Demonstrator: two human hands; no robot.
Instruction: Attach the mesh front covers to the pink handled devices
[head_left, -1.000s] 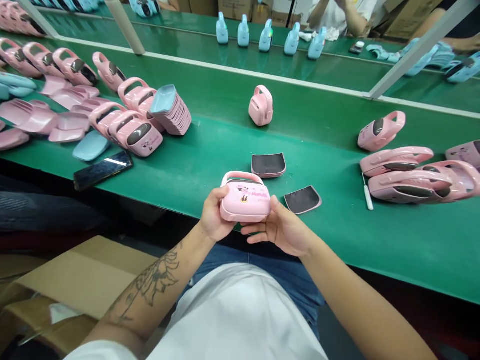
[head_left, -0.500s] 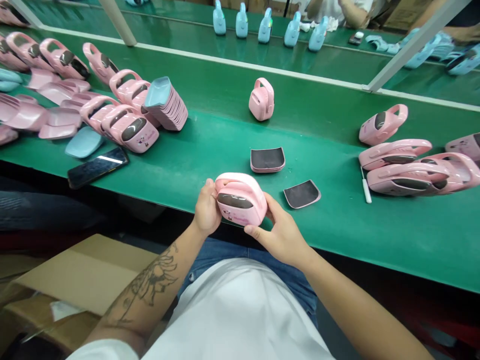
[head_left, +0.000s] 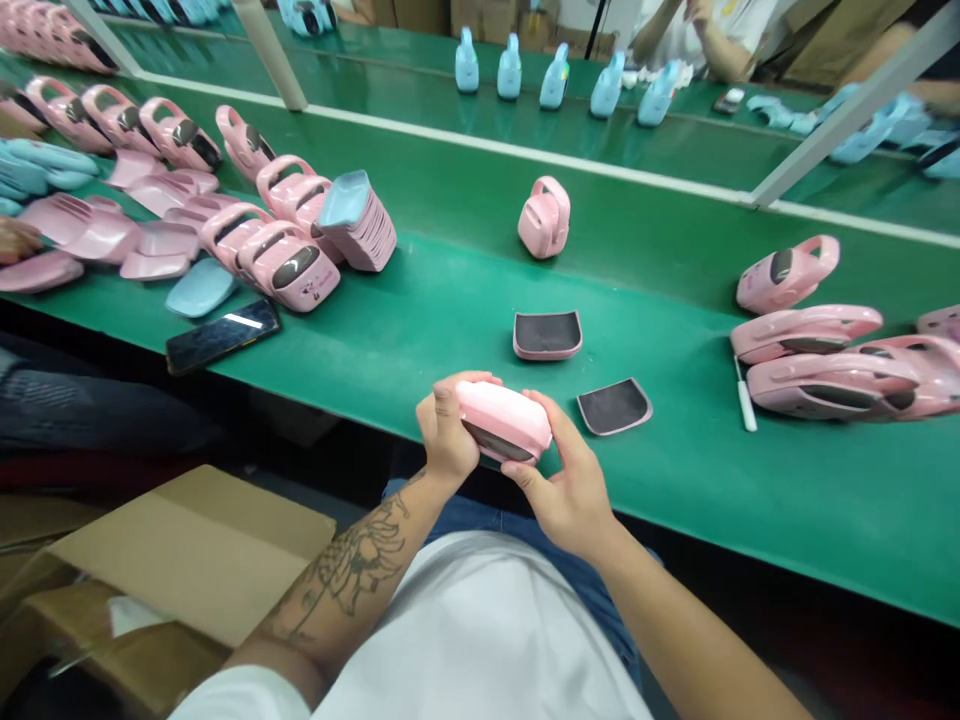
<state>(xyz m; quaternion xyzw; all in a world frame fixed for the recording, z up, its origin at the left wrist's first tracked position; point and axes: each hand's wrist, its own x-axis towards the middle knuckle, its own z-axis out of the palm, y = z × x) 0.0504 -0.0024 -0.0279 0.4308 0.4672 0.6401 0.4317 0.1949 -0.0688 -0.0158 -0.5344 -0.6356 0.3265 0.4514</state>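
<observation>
One pink case [head_left: 504,420] is grasped at its two ends by the left hand [head_left: 448,435] and right hand [head_left: 568,490], at the bench's [head_left: 420,340] near edge (its dark window faces the person). Just beyond lie two dark-faced panels [head_left: 547,335]; farther, another case [head_left: 545,220] stands upright. A phone [head_left: 223,337] lies leftward, a white-handled tool [head_left: 745,405] rightward beside more cases [head_left: 825,385].

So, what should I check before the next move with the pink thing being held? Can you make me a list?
1. Left grip on the pink case: ok, holding one end.
2. Right grip on the case: ok, thumb and fingers at the other end.
3. Printing on the held case: cannot tell, none shows from this angle.
4. White-handled tool on the green table: ok, lying by other pink cases.
5. Phone well away from the table edge: not ok, it's right at the near edge.
</observation>
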